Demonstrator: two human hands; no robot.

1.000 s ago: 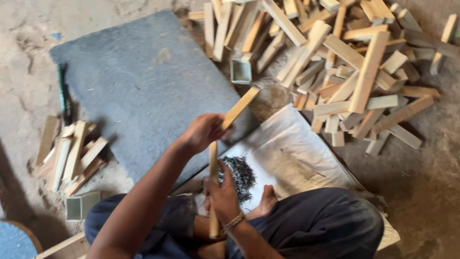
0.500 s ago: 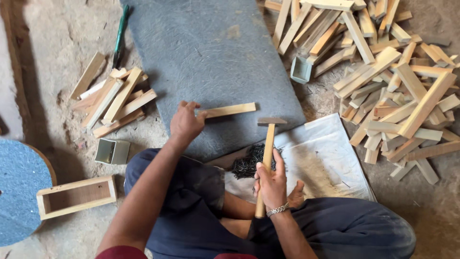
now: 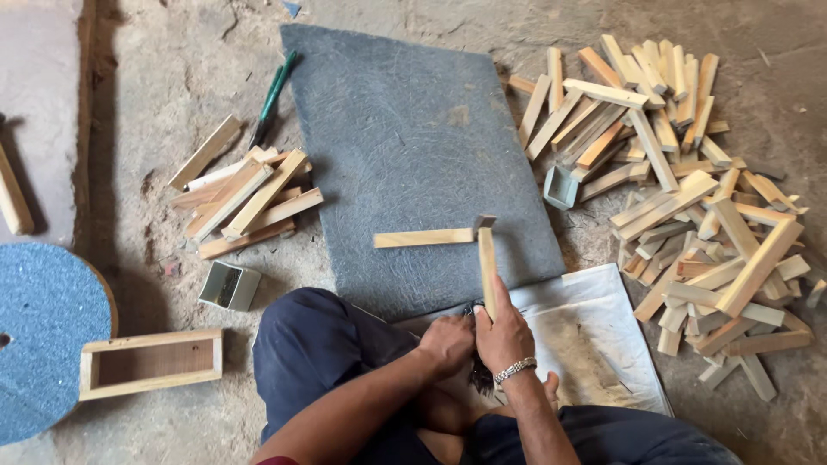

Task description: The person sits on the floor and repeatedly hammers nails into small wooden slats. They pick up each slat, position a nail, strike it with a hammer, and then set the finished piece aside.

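My right hand (image 3: 504,334) grips the wooden handle of a hammer (image 3: 487,263), whose metal head rests on the dark grey mat (image 3: 413,129). A single wooden slat (image 3: 424,238) lies flat on the mat just left of the hammer head. My left hand (image 3: 448,343) is curled over a small pile of dark nails (image 3: 479,372) on a white sheet (image 3: 594,319), close beside my right hand. What the fingers hold is hidden.
A large heap of wooden slats (image 3: 689,189) lies right of the mat, a smaller stack (image 3: 245,194) to its left. A finished wooden box (image 3: 151,362), a small metal tin (image 3: 228,286), a blue round disc (image 3: 43,336) and green-handled pliers (image 3: 274,93) sit nearby.
My left hand let go of the slat on the mat and drew back to the nail pile. The hammer stayed in my right hand.
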